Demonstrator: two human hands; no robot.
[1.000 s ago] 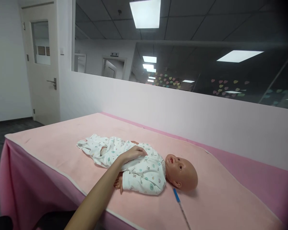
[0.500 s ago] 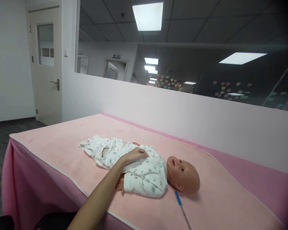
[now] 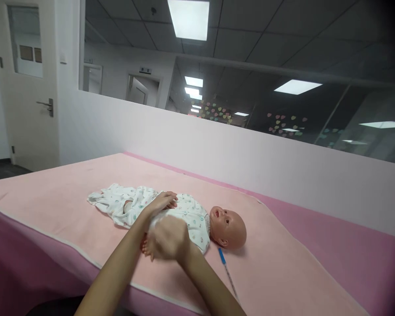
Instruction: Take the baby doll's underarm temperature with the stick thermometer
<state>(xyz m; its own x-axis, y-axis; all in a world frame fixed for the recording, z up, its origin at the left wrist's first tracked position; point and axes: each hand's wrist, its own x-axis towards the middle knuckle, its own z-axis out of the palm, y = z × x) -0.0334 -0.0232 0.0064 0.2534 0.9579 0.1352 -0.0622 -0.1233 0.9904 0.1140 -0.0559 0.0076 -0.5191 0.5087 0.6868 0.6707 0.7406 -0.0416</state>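
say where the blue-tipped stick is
In the head view, the blue-tipped stick lies right of centre on the pink cloth, blue end near the doll's head.

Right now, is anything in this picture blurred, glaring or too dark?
In the head view, the right hand is smeared by blur, while the left hand and the doll's head look clearer; also in the head view, the large light panel is glaringly white, and the far right edge fades towards black.
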